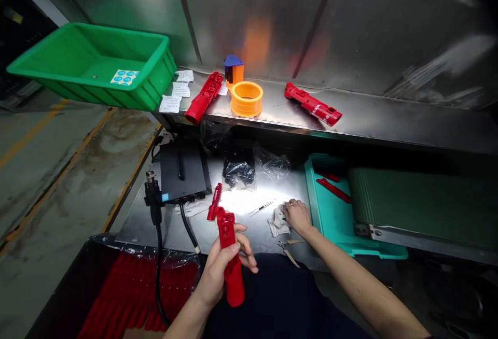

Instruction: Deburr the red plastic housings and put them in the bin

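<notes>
My left hand [223,266] is wrapped round a long red plastic housing part [229,248], held upright over my lap in front of the metal bench [241,201]. My right hand [298,214] rests on the bench with fingers curled on a white crumpled cloth [278,221]. A thin metal tool [261,207] lies just left of that cloth. Small cutters [287,248] lie at the bench's near edge.
On the upper shelf [369,116] lie two red housings [204,96] [313,103], an orange ring [246,99], paper labels [171,103] and a green bin [97,64]. A teal tray [330,214] holds red strips beside a conveyor [420,199]. Black device [182,173], plastic bags [249,165], box of red parts [132,292].
</notes>
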`<action>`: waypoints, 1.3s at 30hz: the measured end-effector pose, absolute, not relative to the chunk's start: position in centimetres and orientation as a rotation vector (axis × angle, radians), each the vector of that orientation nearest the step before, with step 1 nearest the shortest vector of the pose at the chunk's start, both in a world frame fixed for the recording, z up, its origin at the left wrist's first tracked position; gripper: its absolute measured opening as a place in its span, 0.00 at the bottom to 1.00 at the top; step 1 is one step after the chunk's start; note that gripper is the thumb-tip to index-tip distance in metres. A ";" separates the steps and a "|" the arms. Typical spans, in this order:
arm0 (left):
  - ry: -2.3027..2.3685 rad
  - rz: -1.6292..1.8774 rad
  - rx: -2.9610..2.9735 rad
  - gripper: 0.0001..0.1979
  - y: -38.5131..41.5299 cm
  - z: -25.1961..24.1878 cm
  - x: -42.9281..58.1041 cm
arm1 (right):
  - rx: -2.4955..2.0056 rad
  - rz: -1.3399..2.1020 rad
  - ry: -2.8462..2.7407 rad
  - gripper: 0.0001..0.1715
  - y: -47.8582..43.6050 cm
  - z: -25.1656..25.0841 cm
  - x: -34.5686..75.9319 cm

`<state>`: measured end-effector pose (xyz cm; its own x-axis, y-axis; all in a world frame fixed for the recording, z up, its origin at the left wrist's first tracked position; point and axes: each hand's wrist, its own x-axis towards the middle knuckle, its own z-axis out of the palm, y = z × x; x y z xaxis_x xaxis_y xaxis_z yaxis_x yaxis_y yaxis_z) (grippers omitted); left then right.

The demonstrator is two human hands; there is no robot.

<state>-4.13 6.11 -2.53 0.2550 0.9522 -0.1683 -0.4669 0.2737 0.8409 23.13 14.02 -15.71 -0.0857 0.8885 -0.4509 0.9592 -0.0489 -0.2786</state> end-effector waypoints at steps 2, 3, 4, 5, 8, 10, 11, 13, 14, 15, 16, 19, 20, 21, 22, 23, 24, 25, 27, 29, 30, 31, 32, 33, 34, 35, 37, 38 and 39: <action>0.694 1.075 0.469 0.17 5.8 -1.8 -3.8 | 1.888 -0.835 2.130 0.19 15.0 -17.3 21.8; 0.684 1.070 0.391 0.18 5.7 -1.3 -3.6 | 1.808 -0.864 2.155 0.19 15.6 -18.0 21.0; 0.687 1.062 0.342 0.19 5.6 -0.8 -3.4 | 1.730 -0.895 2.172 0.20 16.3 -18.7 20.3; 0.701 1.052 0.312 0.19 5.5 -0.3 -3.1 | 1.660 -0.923 2.180 0.19 16.9 -19.2 19.7; 0.805 1.039 0.282 0.18 5.3 1.4 -2.2 | 1.539 -0.982 2.176 0.18 18.3 -20.4 18.9; 0.921 1.030 0.253 0.20 5.3 2.3 -1.5 | 1.525 -1.022 2.181 0.17 18.5 -20.6 19.2; 0.971 1.029 0.230 0.21 5.4 2.8 -1.2 | 1.536 -1.047 2.192 0.17 18.5 -20.5 19.6; 1.015 1.031 0.181 0.25 5.4 3.5 -0.6 | 1.596 -1.109 2.230 0.16 18.0 -19.9 20.5; 1.014 1.031 0.166 0.26 5.5 3.9 -0.4 | 1.646 -1.148 2.256 0.15 17.7 -19.4 21.0; 1.004 1.033 0.160 0.28 5.5 4.2 -0.1 | 1.708 -1.194 2.286 0.15 17.3 -18.9 21.5; 0.988 1.026 0.163 0.29 5.5 4.5 0.2 | 1.784 -1.247 2.317 0.14 16.9 -18.2 22.1; 0.935 0.980 0.223 0.33 5.4 5.4 1.3 | 2.107 -1.451 2.397 0.15 15.5 -15.3 24.0; 0.915 0.957 0.251 0.34 5.5 5.6 1.7 | 2.246 -1.533 2.413 0.15 15.1 -14.0 24.7; 0.895 0.927 0.276 0.35 5.6 5.9 2.1 | 2.393 -1.622 2.422 0.15 14.6 -12.5 25.3; 0.875 0.894 0.300 0.36 5.7 6.2 2.6 | 2.540 -1.716 2.425 0.15 14.0 -10.8 25.9; 0.852 0.857 0.322 0.37 5.9 6.5 3.1 | 2.675 -1.817 2.424 0.15 13.4 -8.9 26.5; 0.826 0.815 0.341 0.37 6.1 6.9 3.6 | 2.786 -1.924 2.421 0.14 12.7 -6.8 26.9; 0.802 0.781 0.357 0.37 6.3 7.2 4.2 | 2.875 -2.027 2.418 0.12 12.0 -4.7 27.3; 0.765 0.750 0.376 0.38 6.6 8.1 5.3 | 2.974 -2.216 2.403 0.08 10.2 -0.5 27.8; 0.758 0.752 0.384 0.40 6.7 9.0 6.2 | 2.960 -2.468 2.393 0.05 8.2 3.3 27.8; 0.762 0.763 0.388 0.41 6.7 9.4 6.7 | 2.860 -2.696 2.384 0.05 7.1 4.9 27.7; 0.765 0.768 0.396 0.41 6.6 9.8 7.0 | 2.730 -2.873 2.396 0.05 6.1 6.2 27.5; 0.770 0.763 0.407 0.41 6.6 10.1 7.3 | 2.582 -3.024 2.411 0.05 5.1 7.2 27.3; 0.773 0.754 0.417 0.41 6.5 10.4 7.5 | 2.441 -3.119 2.431 0.03 4.1 8.0 27.1; 0.772 0.746 0.427 0.41 6.4 10.6 7.7 | 2.342 -3.142 2.463 0.02 3.3 8.5 26.9; 0.768 0.737 0.439 0.41 6.3 10.7 7.8 | 2.270 -3.138 2.493 0.02 2.6 8.9 26.7; 0.742 0.732 0.460 0.40 6.1 10.8 8.0 | 2.166 -3.117 2.495 0.05 1.5 9.2 26.6; 0.720 0.740 0.465 0.40 6.0 10.8 8.0 | 2.116 -3.105 2.478 0.07 1.2 9.3 26.6; 0.699 0.745 0.469 0.39 5.9 10.9 8.1 | 2.057 -3.087 2.476 0.08 1.0 9.4 26.6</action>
